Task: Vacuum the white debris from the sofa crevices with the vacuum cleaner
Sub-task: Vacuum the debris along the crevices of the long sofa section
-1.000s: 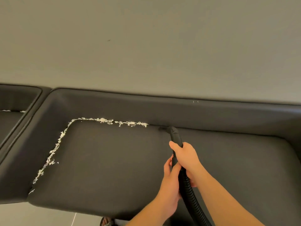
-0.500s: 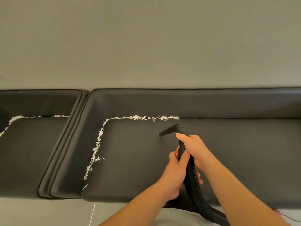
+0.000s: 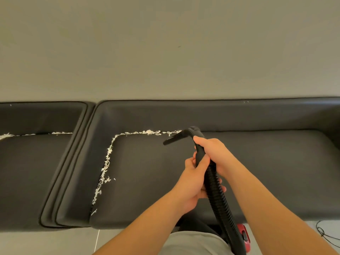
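Note:
A dark grey sofa (image 3: 266, 172) runs across the view. White debris (image 3: 147, 132) lines the back crevice of the middle seat and continues down its left side crevice (image 3: 105, 168). A black crevice nozzle (image 3: 173, 138) points left and hovers above the seat, just right of the back debris. My right hand (image 3: 211, 151) grips the black handle behind the nozzle. My left hand (image 3: 195, 179) grips the ribbed black hose (image 3: 219, 197) just below it.
The neighbouring left seat has more white debris (image 3: 60, 133) along its back crevice. A red vacuum body (image 3: 243, 234) sits on the floor by my legs. A thin black cable (image 3: 325, 232) lies on the floor at the right. A plain wall rises behind the sofa.
The nozzle has lifted out of the back crevice and turned to point left. The view has shifted left, showing more of the left seat.

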Demonstrator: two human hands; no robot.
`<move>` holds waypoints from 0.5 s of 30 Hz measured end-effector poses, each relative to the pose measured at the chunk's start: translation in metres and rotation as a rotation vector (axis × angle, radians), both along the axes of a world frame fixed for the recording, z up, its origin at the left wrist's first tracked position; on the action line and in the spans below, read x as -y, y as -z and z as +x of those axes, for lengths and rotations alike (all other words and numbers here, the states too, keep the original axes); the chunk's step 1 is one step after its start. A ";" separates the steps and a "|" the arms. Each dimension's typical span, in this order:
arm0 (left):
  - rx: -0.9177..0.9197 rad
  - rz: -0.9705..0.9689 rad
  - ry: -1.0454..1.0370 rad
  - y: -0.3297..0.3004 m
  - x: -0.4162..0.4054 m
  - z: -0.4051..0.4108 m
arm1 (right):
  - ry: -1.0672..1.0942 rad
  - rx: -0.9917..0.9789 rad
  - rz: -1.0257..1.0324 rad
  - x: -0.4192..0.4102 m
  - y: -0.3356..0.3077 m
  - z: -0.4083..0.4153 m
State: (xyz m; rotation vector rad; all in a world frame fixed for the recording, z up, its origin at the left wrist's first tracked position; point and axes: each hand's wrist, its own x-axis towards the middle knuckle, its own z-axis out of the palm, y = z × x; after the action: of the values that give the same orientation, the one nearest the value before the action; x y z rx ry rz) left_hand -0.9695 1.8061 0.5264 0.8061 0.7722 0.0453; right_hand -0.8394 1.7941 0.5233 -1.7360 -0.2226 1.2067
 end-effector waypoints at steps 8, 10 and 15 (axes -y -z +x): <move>-0.019 0.031 0.048 0.023 0.002 0.029 | 0.010 0.178 -0.134 0.018 0.007 0.027; -0.032 0.028 0.057 0.027 0.003 0.041 | 0.029 0.224 -0.158 0.024 0.010 0.037; -0.055 0.035 0.059 0.037 0.002 0.090 | 0.025 0.264 -0.173 0.023 0.019 0.083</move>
State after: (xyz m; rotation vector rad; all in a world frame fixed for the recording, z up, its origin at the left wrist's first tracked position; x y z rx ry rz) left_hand -0.8791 1.8041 0.4890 0.8655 0.8012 -0.0161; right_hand -0.7562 1.7711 0.5041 -2.0442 -0.2582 0.9998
